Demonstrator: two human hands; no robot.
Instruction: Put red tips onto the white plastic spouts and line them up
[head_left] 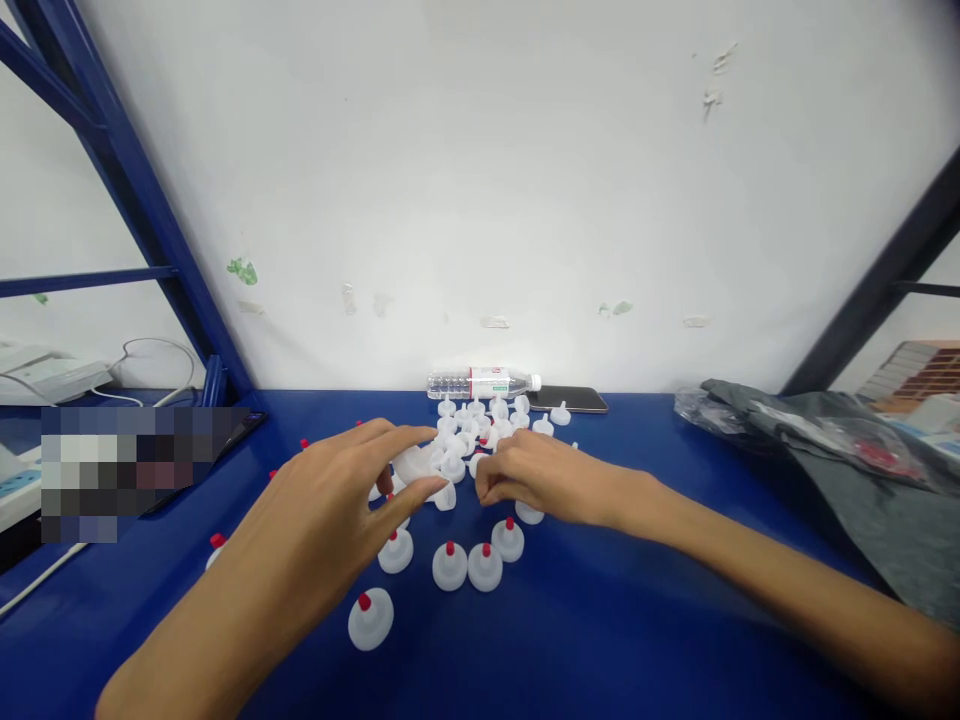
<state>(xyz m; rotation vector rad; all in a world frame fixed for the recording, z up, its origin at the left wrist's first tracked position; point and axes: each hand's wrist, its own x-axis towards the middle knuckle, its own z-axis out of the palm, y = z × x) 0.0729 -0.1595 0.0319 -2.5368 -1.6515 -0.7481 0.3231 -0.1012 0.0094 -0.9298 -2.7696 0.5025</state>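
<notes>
White translucent plastic caps with red tips point(450, 565) lie scattered on the blue surface point(637, 620), and your left hand point(352, 500) pinches one at the heap while your right hand point(536, 475) curls its fingers on another, so seat it squarely next.

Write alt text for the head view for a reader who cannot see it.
Two bare hands, left hand and right hand, meet over a cluster of white caps with red tips on a blue table. A water bottle and a phone lie by the white wall; grey plastic bags sit right.
</notes>
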